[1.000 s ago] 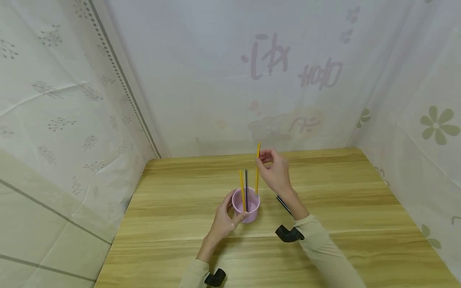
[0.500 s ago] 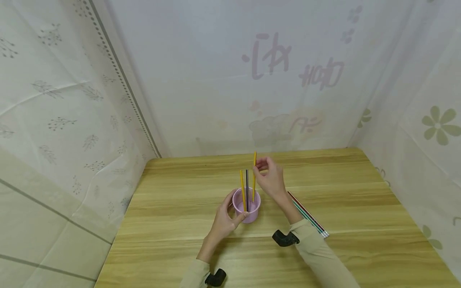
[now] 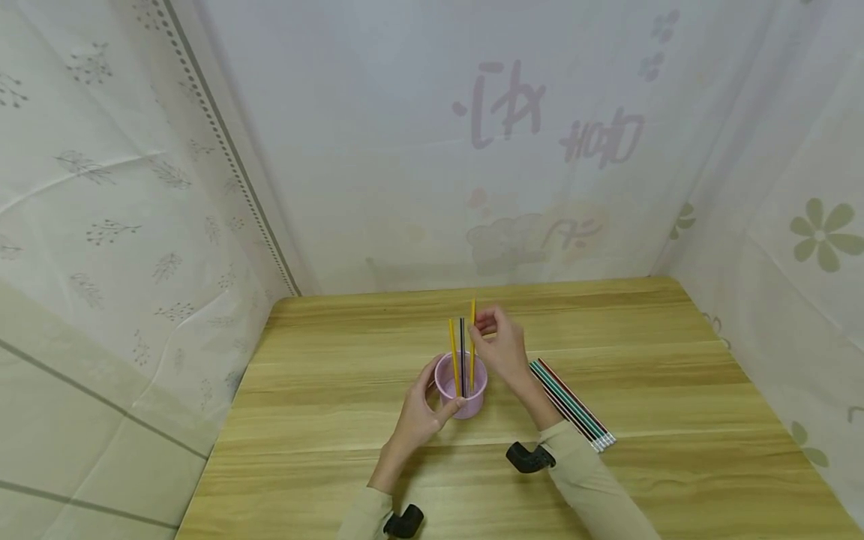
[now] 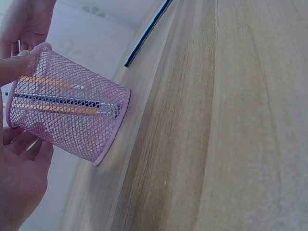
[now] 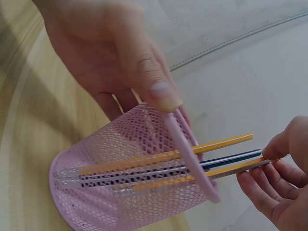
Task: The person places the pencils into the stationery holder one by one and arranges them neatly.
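Observation:
A pink mesh pencil cup (image 3: 472, 406) stands upright on the wooden table. My left hand (image 3: 420, 414) grips its rim and side, thumb in front. Between thumb and fingers my right hand (image 3: 503, 346) pinches a yellow pencil (image 3: 473, 311), its lower part inside the cup. In the right wrist view the eraser end (image 5: 124, 191) of this pencil hangs a little above the cup's bottom. Another yellow pencil (image 3: 453, 337) and a dark striped pencil (image 3: 462, 337) lean in the cup, eraser ends down.
Several striped pencils (image 3: 574, 401), green, red and black, lie side by side on the table (image 3: 324, 420) right of the cup, partly behind the right forearm. Patterned cloth (image 3: 405, 187) hangs behind the table and on both sides.
My right hand has moved down and left, lowering the yellow pencil deeper into the cup. Its forearm has uncovered more of the striped pencils. The left hand and cup stay put.

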Tool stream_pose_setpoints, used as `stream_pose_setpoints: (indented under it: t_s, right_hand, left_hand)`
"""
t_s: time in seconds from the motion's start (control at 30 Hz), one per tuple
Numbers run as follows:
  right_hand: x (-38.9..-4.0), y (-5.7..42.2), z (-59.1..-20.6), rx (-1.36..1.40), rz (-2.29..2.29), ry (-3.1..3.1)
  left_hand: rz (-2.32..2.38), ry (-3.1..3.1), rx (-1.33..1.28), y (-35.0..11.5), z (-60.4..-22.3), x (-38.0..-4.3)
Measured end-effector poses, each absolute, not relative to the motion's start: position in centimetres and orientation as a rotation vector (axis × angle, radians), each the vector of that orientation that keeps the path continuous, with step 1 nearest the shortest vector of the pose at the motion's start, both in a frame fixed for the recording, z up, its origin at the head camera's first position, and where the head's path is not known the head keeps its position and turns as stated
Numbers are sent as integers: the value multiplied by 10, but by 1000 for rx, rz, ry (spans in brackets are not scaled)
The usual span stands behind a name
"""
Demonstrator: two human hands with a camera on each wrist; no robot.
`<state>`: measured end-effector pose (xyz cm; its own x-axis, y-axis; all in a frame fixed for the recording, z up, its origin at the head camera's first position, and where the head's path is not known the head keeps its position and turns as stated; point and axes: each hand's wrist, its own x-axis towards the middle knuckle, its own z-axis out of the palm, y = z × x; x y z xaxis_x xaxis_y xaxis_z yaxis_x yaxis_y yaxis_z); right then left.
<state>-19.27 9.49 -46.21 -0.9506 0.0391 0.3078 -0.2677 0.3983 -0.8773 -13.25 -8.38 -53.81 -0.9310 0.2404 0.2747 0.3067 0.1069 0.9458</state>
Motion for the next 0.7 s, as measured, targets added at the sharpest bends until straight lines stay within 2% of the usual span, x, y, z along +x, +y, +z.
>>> stream_pose_setpoints:
  t_s: [0.2, 0.7]
  right_hand:
    - [-191, 94, -467, 181, 1549, -2426]
    - [-194, 112, -468, 227, 1529, -2440]
  left_hand:
    - [-2013, -2272, -619, -86, -516, -126]
    - [-2029, -2242, -649, -87, -520, -127]
